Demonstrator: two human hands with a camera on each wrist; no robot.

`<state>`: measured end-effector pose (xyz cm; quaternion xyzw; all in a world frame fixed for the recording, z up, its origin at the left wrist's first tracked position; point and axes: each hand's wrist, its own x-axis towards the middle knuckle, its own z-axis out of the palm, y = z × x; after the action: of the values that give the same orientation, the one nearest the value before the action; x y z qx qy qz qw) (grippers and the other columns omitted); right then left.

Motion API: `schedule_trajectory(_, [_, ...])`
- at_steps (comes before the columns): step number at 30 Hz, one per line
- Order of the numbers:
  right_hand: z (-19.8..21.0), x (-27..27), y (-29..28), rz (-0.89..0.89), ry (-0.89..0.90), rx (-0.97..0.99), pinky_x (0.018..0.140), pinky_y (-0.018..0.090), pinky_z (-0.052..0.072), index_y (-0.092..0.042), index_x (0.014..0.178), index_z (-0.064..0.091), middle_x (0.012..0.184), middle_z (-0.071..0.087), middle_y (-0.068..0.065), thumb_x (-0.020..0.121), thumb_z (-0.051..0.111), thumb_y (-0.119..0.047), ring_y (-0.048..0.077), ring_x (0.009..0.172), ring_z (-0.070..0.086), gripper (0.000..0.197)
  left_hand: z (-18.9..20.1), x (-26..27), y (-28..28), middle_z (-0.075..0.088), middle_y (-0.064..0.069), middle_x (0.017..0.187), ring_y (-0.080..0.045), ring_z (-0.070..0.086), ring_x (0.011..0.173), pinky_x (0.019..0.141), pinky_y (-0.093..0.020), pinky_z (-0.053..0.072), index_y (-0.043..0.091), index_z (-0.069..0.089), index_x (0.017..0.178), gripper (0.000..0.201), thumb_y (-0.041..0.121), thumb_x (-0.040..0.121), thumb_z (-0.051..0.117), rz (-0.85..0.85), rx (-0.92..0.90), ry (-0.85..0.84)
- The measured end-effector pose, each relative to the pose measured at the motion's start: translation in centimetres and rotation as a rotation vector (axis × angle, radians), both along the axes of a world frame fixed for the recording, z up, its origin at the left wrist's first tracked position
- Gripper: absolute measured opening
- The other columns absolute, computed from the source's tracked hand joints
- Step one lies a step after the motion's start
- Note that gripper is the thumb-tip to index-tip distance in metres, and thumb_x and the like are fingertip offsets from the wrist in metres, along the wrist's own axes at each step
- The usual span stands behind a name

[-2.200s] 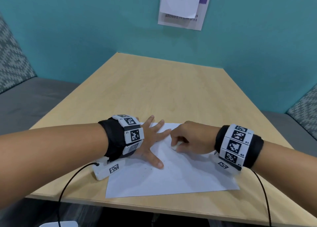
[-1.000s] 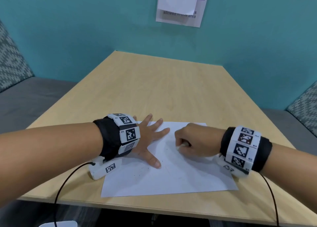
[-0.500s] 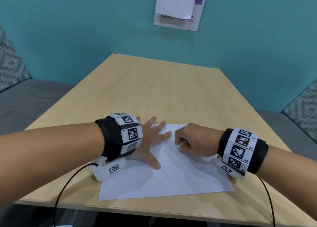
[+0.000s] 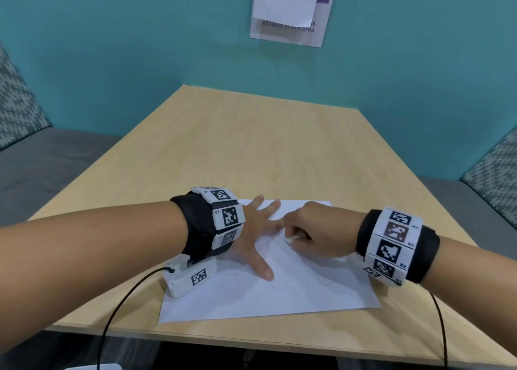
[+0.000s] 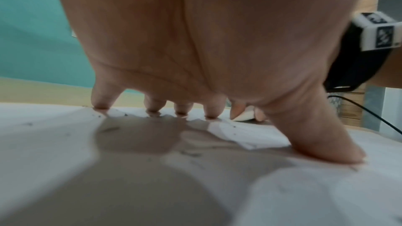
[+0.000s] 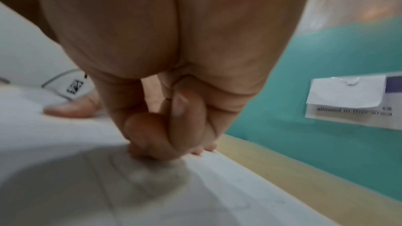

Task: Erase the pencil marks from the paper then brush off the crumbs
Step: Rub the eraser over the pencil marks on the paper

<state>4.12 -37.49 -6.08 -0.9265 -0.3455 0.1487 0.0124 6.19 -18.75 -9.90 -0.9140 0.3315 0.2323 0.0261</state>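
Note:
A white sheet of paper (image 4: 293,294) lies near the front edge of the wooden table (image 4: 251,146), with faint pencil outlines on it. My left hand (image 4: 258,235) lies flat with spread fingers, pressing the sheet's left part. My right hand (image 4: 310,234) is curled round a small white eraser (image 4: 289,239) that touches the paper beside the left index finger. In the left wrist view the fingertips (image 5: 153,109) stand on the sheet and the eraser (image 5: 244,115) shows beyond them. Dark crumbs (image 5: 191,154) are scattered on the paper (image 5: 326,186). The right wrist view shows curled fingers (image 6: 165,126) on the paper (image 6: 217,195).
A teal wall with a paper notice (image 4: 288,11) rises behind the table. Grey benches with patterned cushions (image 4: 16,101) flank both sides. A black cable (image 4: 120,299) runs from the left wrist camera over the front edge; the table's far half is bare wood.
My right hand has rubbed the eraser back and forth in small strokes next to the left index finger. The left hand has stayed flat on the sheet.

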Motion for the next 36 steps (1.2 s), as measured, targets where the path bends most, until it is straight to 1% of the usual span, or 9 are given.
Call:
schedule_trajectory(5, [-0.1, -2.8, 1.9, 0.127, 0.106, -0.024, 0.056, 0.032, 0.039, -0.008, 0.076, 0.054, 0.061, 0.052, 0.001, 0.087, 0.048, -0.012, 0.024, 0.059, 0.047, 0.013, -0.7, 0.2, 0.3, -0.025, 0.002, 0.163, -0.034, -0.025, 0.148, 0.113, -0.067, -0.004, 0.049, -0.014, 0.152, 0.12, 0.079, 0.068, 0.065, 0.016, -0.012, -0.006])
schedule_trajectory(9, [0.5, -0.4, 0.5, -0.02, 0.061, -0.014, 0.058, 0.031, 0.041, -0.008, 0.086, 0.059, 0.063, 0.053, -0.002, 0.087, 0.049, -0.014, 0.019, 0.059, 0.047, 0.011, -0.2, 0.1, 0.1, -0.025, 0.0, 0.163, -0.037, -0.024, 0.148, 0.113, -0.067, -0.003, 0.053, -0.014, 0.15, 0.116, 0.078, 0.069, 0.064, 0.012, 0.007, 0.001])
schedule_trajectory(13, [0.0, -2.8, 1.7, 0.07, 0.141, 0.01, 0.058, 0.031, 0.042, -0.013, 0.075, 0.053, 0.063, 0.054, 0.0, 0.084, 0.05, -0.012, 0.016, 0.056, 0.045, 0.01, 0.0, -0.2, -0.1, -0.025, 0.0, 0.163, -0.036, -0.023, 0.149, 0.114, -0.065, -0.002, 0.045, -0.013, 0.154, 0.115, 0.074, 0.075, 0.065, 0.014, 0.021, -0.024])
schedule_trajectory(18, [1.0, 0.1, 0.0, -0.089, 0.047, -0.019, 0.069, 0.04, 0.051, -0.008, 0.088, 0.061, 0.076, 0.065, 0.009, 0.084, 0.048, -0.013, 0.027, 0.07, 0.056, 0.015, -0.2, 0.1, 0.2, -0.026, 0.0, 0.163, -0.037, -0.024, 0.148, 0.113, -0.069, -0.003, 0.056, -0.022, 0.146, 0.119, 0.079, 0.066, 0.063, 0.019, -0.01, 0.007])
schedule_trajectory(24, [0.5, -1.5, 1.0, 0.007, 0.095, -0.027, 0.056, 0.019, 0.038, -0.012, 0.081, 0.056, 0.062, 0.05, -0.008, 0.085, 0.05, -0.012, 0.007, 0.056, 0.043, 0.008, -0.3, 0.3, 0.1, -0.025, 0.001, 0.163, -0.037, -0.023, 0.148, 0.112, -0.068, -0.002, 0.05, -0.017, 0.151, 0.118, 0.077, 0.071, 0.066, 0.007, 0.001, -0.011])
schedule_trajectory(27, [0.8, 0.0, -0.2, -0.078, 0.031, -0.003, 0.063, 0.035, 0.046, -0.007, 0.084, 0.058, 0.069, 0.061, 0.005, 0.085, 0.05, -0.014, 0.019, 0.061, 0.049, 0.011, -0.3, 0.2, 0.1, -0.024, 0.0, 0.164, -0.038, -0.022, 0.149, 0.112, -0.068, -0.003, 0.055, -0.023, 0.147, 0.119, 0.078, 0.07, 0.065, 0.009, -0.008, -0.011])
schedule_trajectory(29, [0.4, -1.1, 0.5, -0.02, 0.046, -0.017, 0.063, 0.035, 0.045, -0.005, 0.083, 0.059, 0.069, 0.06, 0.007, 0.086, 0.049, -0.013, 0.024, 0.064, 0.052, 0.013, -0.3, 0.0, 0.1, -0.023, 0.0, 0.164, -0.037, -0.022, 0.149, 0.112, -0.068, -0.004, 0.052, -0.019, 0.15, 0.118, 0.076, 0.072, 0.066, 0.004, -0.001, -0.027])
schedule_trajectory(31, [0.1, -2.4, 1.2, 0.042, 0.107, -0.019, 0.061, 0.03, 0.043, -0.006, 0.084, 0.059, 0.065, 0.053, -0.003, 0.086, 0.05, -0.013, 0.017, 0.061, 0.048, 0.012, -0.3, 0.0, 0.1, -0.024, 0.002, 0.164, -0.035, -0.023, 0.149, 0.112, -0.068, -0.006, 0.048, -0.015, 0.152, 0.118, 0.076, 0.072, 0.066, 0.001, 0.007, -0.033])
schedule_trajectory(36, [0.6, 0.6, -1.0, -0.111, 0.034, -0.026, 0.066, 0.035, 0.049, -0.013, 0.09, 0.062, 0.073, 0.062, -0.002, 0.084, 0.051, -0.018, 0.018, 0.067, 0.053, 0.014, -0.5, 0.2, 0.2, -0.025, 0.002, 0.163, -0.035, -0.024, 0.148, 0.111, -0.069, -0.006, 0.046, -0.019, 0.152, 0.12, 0.08, 0.069, 0.061, 0.005, 0.016, -0.025])
